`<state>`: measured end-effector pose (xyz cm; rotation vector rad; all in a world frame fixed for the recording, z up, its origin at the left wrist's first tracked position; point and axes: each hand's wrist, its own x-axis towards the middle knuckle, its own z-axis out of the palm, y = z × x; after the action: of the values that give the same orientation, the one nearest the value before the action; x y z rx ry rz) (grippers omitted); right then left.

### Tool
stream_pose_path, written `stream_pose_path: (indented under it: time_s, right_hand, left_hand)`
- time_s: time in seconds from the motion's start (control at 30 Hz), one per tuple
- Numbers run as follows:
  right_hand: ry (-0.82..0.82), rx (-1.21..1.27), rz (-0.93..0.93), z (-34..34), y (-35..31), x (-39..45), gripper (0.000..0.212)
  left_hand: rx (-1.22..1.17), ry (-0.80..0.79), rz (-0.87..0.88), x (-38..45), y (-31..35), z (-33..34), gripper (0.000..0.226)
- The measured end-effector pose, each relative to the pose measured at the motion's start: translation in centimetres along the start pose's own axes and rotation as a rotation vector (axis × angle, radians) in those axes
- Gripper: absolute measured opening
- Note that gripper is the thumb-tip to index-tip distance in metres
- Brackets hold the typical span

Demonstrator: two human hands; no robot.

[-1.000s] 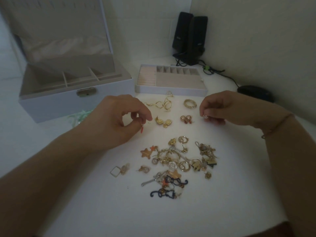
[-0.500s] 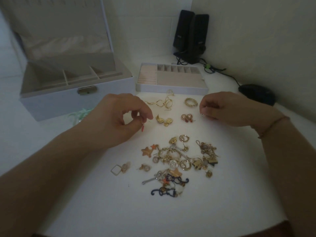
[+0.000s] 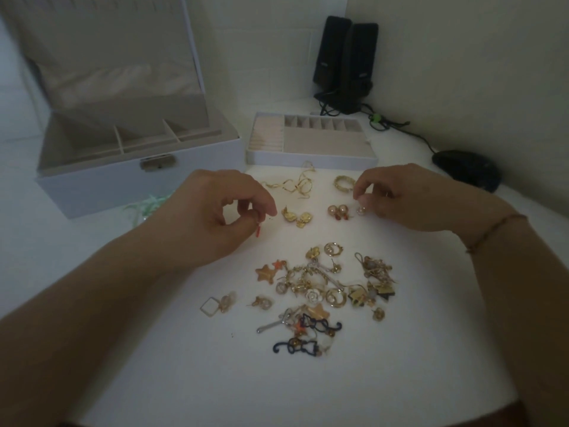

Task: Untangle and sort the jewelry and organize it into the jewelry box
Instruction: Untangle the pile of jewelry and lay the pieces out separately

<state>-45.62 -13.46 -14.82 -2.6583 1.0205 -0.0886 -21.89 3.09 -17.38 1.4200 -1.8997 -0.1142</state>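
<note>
A tangled pile of gold and dark jewelry [image 3: 326, 288] lies on the white table in front of me. Above it, my left hand [image 3: 212, 217] pinches a small red earring [image 3: 258, 231] between thumb and fingers. My right hand [image 3: 400, 198] pinches a small pearl earring [image 3: 361, 210], low next to two pearl earrings [image 3: 338, 211] lying on the table. Set apart nearby are gold leaf earrings [image 3: 297, 217], a gold ring [image 3: 344, 183] and a gold wavy chain [image 3: 292, 186]. The open white jewelry box [image 3: 138, 183] stands at the back left, its removable tray [image 3: 311, 157] beside it.
Two black speakers [image 3: 345, 63] stand in the back corner with cables running right. A black mouse [image 3: 466, 171] lies at the right by the wall. Mint green ribbon [image 3: 147, 208] pokes out by the box front. The table edge runs along the bottom right.
My right hand lowered the pearl earring slightly toward the two pearl earrings on the table. My left hand kept its pinch on the red earring and barely shifted.
</note>
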Motion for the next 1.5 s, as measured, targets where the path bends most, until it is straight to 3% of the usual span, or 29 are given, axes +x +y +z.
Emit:
stream_pose_path:
  time_s: [0.13, 0.27, 0.4, 0.47, 0.8, 0.93, 1.07, 1.17, 1.23, 1.3, 1.4, 1.5]
  right_hand:
    - [0.035, 0.028, 0.015, -0.5, 0.1, -0.2, 0.014]
    - [0.093, 0.003, -0.112, -0.9, -1.0, -0.7, 0.006]
    - [-0.164, 0.076, -0.312, -0.4, -3.5, -1.5, 0.02]
    - [-0.2, 0.034, -0.344, 0.3, -4.1, -1.3, 0.022]
    - [-0.109, -0.037, -0.326, 1.1, -4.4, -1.0, 0.008]
    - [0.122, 0.293, -0.345, 0.7, -6.2, -1.6, 0.011]
    - [0.131, 0.537, -0.429, 1.4, -7.5, -1.9, 0.017]
    - [0.093, 0.531, -0.441, 1.5, -7.2, -1.9, 0.016]
    - [0.118, 0.336, -0.48, 0.9, -6.6, -2.0, 0.013]
    - [-0.001, 0.146, -0.518, 0.2, -5.9, -2.5, 0.017]
    - [-0.363, 0.07, -0.464, -0.2, -6.1, -3.1, 0.026]
    - [-0.394, -0.015, -0.454, 0.5, -6.5, -3.0, 0.023]
  left_hand:
    - [-0.011, 0.013, -0.006, 0.0, 0.0, 0.0, 0.026]
    - [-0.003, -0.003, -0.003, 0.0, 0.0, 0.0, 0.025]
    - [0.007, -0.027, -0.011, 0.0, 0.1, 0.0, 0.025]
    - [0.014, -0.03, -0.01, 0.0, 0.1, -0.1, 0.026]
    - [0.011, -0.051, 0.002, 0.1, 0.2, 0.1, 0.024]
    - [-0.005, 0.024, 0.031, 0.3, 1.1, 0.9, 0.019]
    - [-0.006, 0.086, 0.018, 0.6, 1.3, 1.6, 0.016]
    - [-0.042, 0.061, 0.018, 0.5, 1.1, 1.4, 0.016]
    - [-0.024, 0.04, 0.028, 0.5, 1.0, 1.3, 0.022]
    - [-0.01, 0.032, 0.028, 0.4, 0.9, 1.3, 0.026]
    - [-0.001, 0.024, 0.017, 0.4, 0.8, 1.4, 0.026]
    - [0.003, 0.011, 0.009, 0.4, 0.8, 1.4, 0.024]
